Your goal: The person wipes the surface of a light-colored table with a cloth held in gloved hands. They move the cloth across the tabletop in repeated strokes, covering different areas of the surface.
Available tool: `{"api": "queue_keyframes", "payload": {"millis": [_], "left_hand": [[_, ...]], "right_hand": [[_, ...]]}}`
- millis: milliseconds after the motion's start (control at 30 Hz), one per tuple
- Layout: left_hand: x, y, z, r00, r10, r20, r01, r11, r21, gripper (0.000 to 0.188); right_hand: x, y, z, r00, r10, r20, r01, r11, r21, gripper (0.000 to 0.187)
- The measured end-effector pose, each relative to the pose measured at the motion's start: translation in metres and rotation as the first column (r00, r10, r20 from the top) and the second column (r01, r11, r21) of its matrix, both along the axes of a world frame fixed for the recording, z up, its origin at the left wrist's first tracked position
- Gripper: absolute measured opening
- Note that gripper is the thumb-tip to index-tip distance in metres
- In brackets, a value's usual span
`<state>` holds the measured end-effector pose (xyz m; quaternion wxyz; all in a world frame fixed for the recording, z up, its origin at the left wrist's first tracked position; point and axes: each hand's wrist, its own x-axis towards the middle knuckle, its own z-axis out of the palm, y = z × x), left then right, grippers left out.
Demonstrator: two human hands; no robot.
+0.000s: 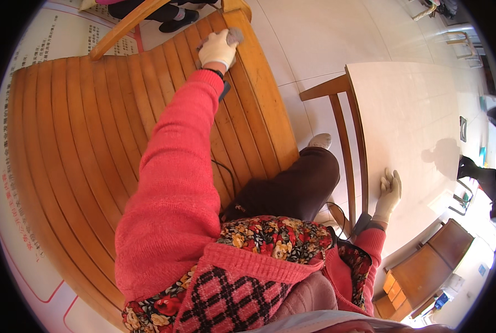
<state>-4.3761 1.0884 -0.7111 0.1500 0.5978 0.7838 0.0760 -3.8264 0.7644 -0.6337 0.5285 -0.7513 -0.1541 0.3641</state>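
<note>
My left hand, in a pale glove, reaches far out over the slatted wooden bench. It presses a grey cloth onto the slats near the bench's front rail, and the cloth sticks out past the fingers. Off to the right, my right hand, also gloved, rests on the light tabletop near its edge. Its fingers are stretched out and slightly bent, with nothing in them.
A curved wooden armrest rises at the bench's far end. Beyond it a person's dark shoe stands on the tiled floor. My own knee is between bench and table. Wooden cabinets stand at the lower right. A printed board lines the left.
</note>
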Motion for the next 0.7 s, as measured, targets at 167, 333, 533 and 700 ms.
{"api": "queue_keyframes", "payload": {"millis": [167, 333, 533, 700], "left_hand": [[-0.037, 0.060, -0.018, 0.967, 0.221, 0.128, -0.224, 0.975, 0.005, 0.076], [-0.074, 0.098, -0.029, 0.955, 0.257, 0.150, -0.261, 0.965, 0.013, 0.065], [-0.078, 0.087, -0.035, 0.991, 0.132, -0.003, -0.131, 0.989, 0.069, 0.059], [-0.083, 0.049, -0.029, 0.989, -0.095, -0.113, 0.098, 0.995, 0.028, 0.056]], "right_hand": [[0.011, 0.000, -0.004, 1.000, -0.004, -0.007, 0.004, 1.000, -0.021, 0.047], [0.027, -0.003, -0.010, 1.000, -0.016, 0.003, 0.016, 0.997, -0.075, 0.046], [0.031, -0.004, -0.013, 0.999, -0.033, 0.002, 0.034, 0.996, -0.079, 0.046], [0.030, -0.007, -0.008, 0.999, -0.039, 0.005, 0.039, 0.997, -0.074, 0.046]]}}
